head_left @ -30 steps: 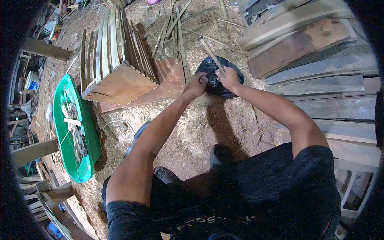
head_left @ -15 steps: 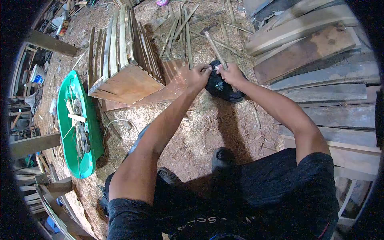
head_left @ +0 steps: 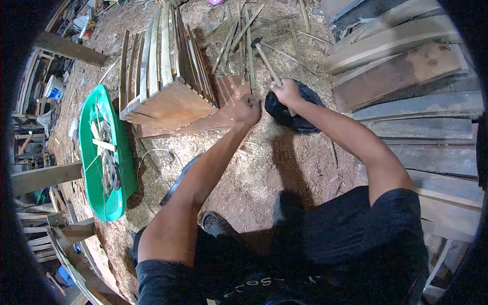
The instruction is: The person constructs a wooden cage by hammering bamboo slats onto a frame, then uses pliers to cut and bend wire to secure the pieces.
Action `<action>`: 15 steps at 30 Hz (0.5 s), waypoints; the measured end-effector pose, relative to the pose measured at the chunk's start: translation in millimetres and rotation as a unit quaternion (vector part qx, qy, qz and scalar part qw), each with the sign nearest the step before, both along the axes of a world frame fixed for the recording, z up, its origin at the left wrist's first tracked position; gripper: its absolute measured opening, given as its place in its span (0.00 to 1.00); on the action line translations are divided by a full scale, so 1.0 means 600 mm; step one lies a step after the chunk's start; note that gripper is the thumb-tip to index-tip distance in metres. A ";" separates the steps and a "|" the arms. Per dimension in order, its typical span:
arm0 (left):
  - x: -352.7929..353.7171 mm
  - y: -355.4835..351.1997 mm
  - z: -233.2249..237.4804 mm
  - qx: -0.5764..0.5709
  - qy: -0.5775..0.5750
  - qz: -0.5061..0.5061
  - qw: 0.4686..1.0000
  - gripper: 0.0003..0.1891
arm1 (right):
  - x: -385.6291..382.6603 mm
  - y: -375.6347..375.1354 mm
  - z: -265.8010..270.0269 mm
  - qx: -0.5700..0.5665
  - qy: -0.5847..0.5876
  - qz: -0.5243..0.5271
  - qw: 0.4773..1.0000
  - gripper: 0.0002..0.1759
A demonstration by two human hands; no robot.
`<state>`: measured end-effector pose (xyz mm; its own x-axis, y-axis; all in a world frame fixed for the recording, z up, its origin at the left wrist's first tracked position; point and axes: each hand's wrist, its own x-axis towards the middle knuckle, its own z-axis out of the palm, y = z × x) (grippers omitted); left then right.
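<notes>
My right hand is wrapped round the wooden handle of a hammer, whose dark head points away from me. Beneath that hand and forearm sits a black plastic bag on the floor, partly hidden by the arm. My left hand is closed, just left of the bag and above a flat brown board; whatever its fingers hold is hidden. To the left of that hand a slatted wooden crate lies with its solid panel toward me.
A green plastic tub with wood scraps stands at left. Thin wooden strips lie scattered beyond my hands. Stacked planks line the right side. Wood shavings cover the floor, and a wooden post juts in from the left.
My left hand has drawn back from the bag toward the board and crate, away from my right hand. The hammer stays in my right hand. The whole view has shifted slightly.
</notes>
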<state>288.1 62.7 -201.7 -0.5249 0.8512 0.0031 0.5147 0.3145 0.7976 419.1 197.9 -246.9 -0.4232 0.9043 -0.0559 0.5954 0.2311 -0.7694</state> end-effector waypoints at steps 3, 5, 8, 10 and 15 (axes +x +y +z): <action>-0.048 -0.011 -0.082 -0.018 -0.041 0.049 0.998 0.14 | -0.060 0.029 -0.019 -0.025 -0.072 0.001 0.997 0.21; -0.084 -0.019 -0.145 0.055 -0.063 0.042 0.996 0.14 | -0.096 0.032 -0.013 -0.074 -0.139 -0.028 0.987 0.22; -0.091 -0.043 -0.071 0.047 -0.044 0.029 0.998 0.13 | -0.132 0.027 -0.034 -0.068 -0.125 -0.050 0.989 0.24; -0.102 -0.052 -0.073 0.025 -0.136 0.014 0.990 0.13 | -0.144 0.031 -0.038 -0.090 -0.103 -0.055 0.989 0.23; -0.126 -0.060 -0.146 0.018 -0.091 0.028 0.995 0.15 | -0.147 0.046 -0.074 -0.129 -0.078 -0.086 0.985 0.23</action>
<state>212.5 27.0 -289.4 -0.5667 0.8211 -0.0675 0.3425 0.3093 0.8871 330.7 225.4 -291.6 -0.2338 0.9091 -0.3447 0.7238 -0.0740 -0.6860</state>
